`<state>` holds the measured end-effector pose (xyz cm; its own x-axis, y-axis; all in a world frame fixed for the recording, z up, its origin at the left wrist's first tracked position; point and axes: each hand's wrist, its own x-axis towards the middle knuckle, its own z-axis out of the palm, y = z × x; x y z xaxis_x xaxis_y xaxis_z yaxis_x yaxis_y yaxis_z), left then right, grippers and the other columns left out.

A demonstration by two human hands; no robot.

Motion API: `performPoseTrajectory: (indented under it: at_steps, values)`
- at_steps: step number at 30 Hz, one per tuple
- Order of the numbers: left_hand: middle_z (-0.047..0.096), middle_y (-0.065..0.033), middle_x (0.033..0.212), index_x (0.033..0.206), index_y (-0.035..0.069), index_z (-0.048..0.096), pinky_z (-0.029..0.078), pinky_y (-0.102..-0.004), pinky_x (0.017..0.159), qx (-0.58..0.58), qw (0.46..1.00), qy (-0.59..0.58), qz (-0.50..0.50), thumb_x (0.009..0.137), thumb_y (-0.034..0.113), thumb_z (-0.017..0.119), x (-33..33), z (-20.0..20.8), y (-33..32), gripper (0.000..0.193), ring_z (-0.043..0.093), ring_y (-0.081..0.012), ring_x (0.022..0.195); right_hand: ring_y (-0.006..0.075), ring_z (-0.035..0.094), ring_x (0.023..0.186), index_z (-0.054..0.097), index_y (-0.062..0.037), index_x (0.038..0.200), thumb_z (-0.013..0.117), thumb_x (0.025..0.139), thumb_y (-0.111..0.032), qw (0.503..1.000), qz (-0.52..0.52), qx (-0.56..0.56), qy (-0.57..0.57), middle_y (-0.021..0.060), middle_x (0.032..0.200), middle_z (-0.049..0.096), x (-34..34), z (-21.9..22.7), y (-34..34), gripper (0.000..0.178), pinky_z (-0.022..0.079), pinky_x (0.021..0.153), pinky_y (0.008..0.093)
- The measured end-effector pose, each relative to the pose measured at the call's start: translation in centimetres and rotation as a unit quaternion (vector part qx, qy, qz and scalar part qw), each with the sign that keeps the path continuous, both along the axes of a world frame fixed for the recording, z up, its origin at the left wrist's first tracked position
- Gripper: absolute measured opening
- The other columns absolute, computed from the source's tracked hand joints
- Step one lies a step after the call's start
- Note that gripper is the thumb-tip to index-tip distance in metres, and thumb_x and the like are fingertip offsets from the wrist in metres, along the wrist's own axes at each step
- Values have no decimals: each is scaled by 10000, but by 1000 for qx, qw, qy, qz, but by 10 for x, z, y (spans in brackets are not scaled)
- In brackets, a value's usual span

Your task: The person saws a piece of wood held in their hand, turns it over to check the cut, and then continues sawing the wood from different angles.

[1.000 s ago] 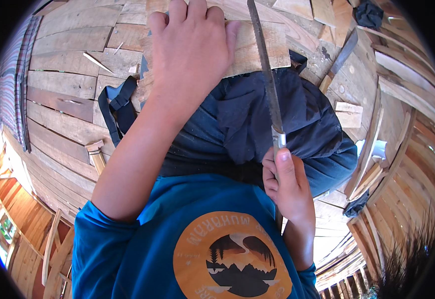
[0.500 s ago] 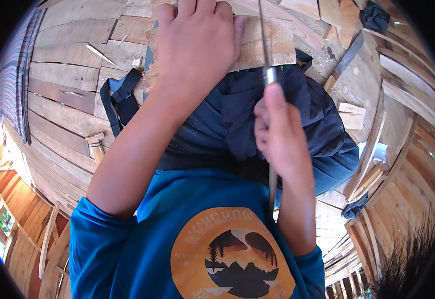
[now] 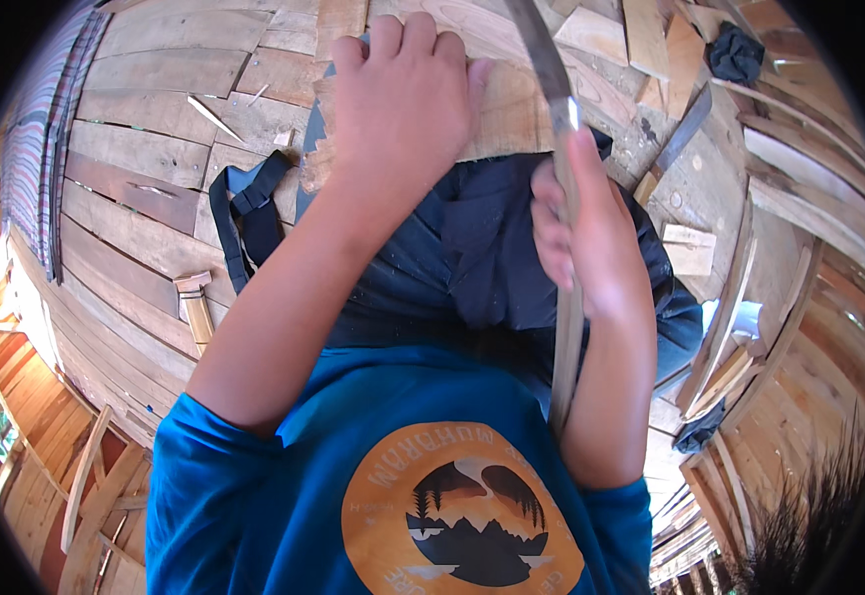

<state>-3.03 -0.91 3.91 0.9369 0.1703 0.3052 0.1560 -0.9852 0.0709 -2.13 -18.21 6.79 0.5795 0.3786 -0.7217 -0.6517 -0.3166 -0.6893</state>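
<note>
My left hand (image 3: 403,99) lies over a pale wooden board (image 3: 512,119) with a jagged left edge, its fingers curled at the far side and its thumb along the right. The board rests by my lap, over dark cloth (image 3: 497,238). To the right, my right hand (image 3: 591,218) is wrapped round the long wooden handle of a knife (image 3: 544,59). Its blade points away from me and leans left, apart from my left hand. The handle's rear end runs back along my right forearm. The blade's tip is cut off by the picture's upper edge.
Another long blade (image 3: 685,129) with a wooden handle lies on the plank floor at the right. Beyond it are black cloth (image 3: 735,55) and several wood offcuts (image 3: 688,250). On the left are a black strap with a buckle (image 3: 251,198) and a wooden-handled piece (image 3: 196,309).
My right hand and the knife have shifted right and slightly toward me. The blade now leans further left and shows more of its flat. My left hand stays on the board.
</note>
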Motion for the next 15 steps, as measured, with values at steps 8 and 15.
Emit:
performPoseTrajectory:
  at_steps: [8, 15]
  values:
    - [593, -122, 944, 880, 40, 658, 378, -436, 862, 21, 1000, 9, -8, 935, 340, 510, 3, 2, -1, 339, 520, -284, 986, 33, 257, 410, 382, -121, 699, 326, 977, -654, 999, -30, -16, 28, -52, 527, 298, -43, 11, -33, 604, 193, 360, 217]
    - [593, -121, 947, 886, 43, 661, 372, -426, 852, 7, 1000, 4, -9, 932, 338, 516, 2, 0, 0, 331, 522, -276, 991, 33, 266, 432, 381, -103, 699, 322, 985, -642, 999, -34, -18, 10, -46, 537, 303, -48, 11, -36, 613, 192, 380, 215]
